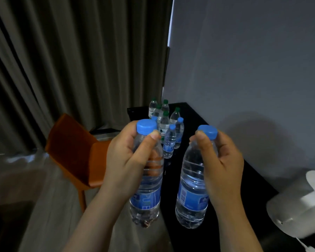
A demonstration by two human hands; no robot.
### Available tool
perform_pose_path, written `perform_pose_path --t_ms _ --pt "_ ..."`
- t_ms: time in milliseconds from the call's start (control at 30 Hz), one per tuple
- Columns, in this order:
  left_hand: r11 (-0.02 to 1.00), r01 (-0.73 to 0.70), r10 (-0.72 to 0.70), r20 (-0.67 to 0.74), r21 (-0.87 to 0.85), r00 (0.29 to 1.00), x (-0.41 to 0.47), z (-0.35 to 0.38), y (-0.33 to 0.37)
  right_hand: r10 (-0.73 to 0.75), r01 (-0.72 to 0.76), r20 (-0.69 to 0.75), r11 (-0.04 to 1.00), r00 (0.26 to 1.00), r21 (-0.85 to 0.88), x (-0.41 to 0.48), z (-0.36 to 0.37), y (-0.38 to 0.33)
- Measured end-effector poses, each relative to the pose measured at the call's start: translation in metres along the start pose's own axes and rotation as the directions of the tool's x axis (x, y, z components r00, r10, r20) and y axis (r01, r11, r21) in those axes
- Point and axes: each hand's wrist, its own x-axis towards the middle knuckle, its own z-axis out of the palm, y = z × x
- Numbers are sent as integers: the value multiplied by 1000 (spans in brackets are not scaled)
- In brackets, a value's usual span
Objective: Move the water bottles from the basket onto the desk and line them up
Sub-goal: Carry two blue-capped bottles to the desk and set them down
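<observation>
Blue caps top both bottles: the left grip [127, 160] clasps the left bottle [147, 197] by its neck, just off the worktop's [251, 197] left edge; the right grip [224, 160] clasps the right bottle [191, 197] over its near end. Carrying step, I'd judge; next, stand both in line with the cluster [164, 123] at the far end

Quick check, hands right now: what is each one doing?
Left hand: grips a blue-capped bottle near its neck.
Right hand: grips another blue-capped bottle near its neck.
</observation>
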Motion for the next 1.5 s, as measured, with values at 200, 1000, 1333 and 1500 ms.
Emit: perform_pose_path --t_ms 200,1000,1333,1500 --pt "997 -55 62 155 -49 986 80 0 -49 -1 -15 -120 991 993 -135 48 34 42" --pt "985 145 -175 553 97 815 176 70 -253 272 -355 -312 902 910 -247 107 30 207" --pt "936 217 -338 535 277 774 177 97 -325 378 -455 -281 839 882 -299 127 13 286" --pt "925 212 -355 517 314 779 179 104 -334 387 -458 -258 822 885 -338 134 11 311"
